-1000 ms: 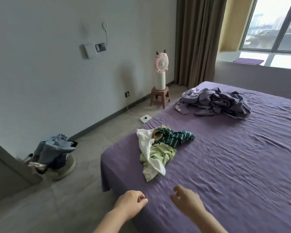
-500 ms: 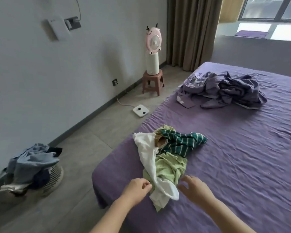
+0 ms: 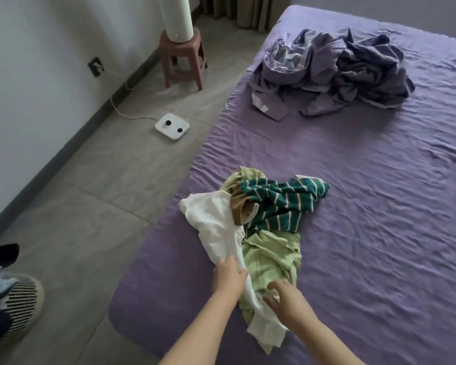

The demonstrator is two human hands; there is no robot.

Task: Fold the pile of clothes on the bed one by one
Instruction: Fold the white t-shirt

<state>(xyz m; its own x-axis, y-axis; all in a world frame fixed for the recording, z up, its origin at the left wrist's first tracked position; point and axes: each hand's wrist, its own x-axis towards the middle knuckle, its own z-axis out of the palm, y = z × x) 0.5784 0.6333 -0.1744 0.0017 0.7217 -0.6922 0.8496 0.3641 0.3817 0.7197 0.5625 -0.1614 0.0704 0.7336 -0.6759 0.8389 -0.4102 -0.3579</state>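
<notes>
The pile of clothes lies near the left edge of the bed, at its near end. It holds a white garment, a light green garment, a dark green striped garment and a tan piece, all tangled together.

Grip state: the left hand grips the white garment at its lower middle, thumb and fingers curled round a gathered fold. The right hand rests on the light green garment beside the white one, fingers loosely curled; no pinch on cloth can be made out, so it is judged open.

Risks, as judged from this position:
- The white garment runs under and over the green ones. Lifting it by one bunched fold may drag the others along, which would defeat the one-by-one handling.
- The pile sits close to the bed edge. A pull toward the person could tip loose pieces onto the floor.
- A grip on a mid-length fold gives no hold on hem or shoulders, so the garment may come up twisted and need re-gripping before it can be laid flat.
- The wrinkled bed sheet may ruck up under the fold.

A second heap of purple bedding lies well apart, toward the far end.

Markings: no brand, label text or writing is legible. A pale tag shows on the purple bedding, too small to read.
</notes>
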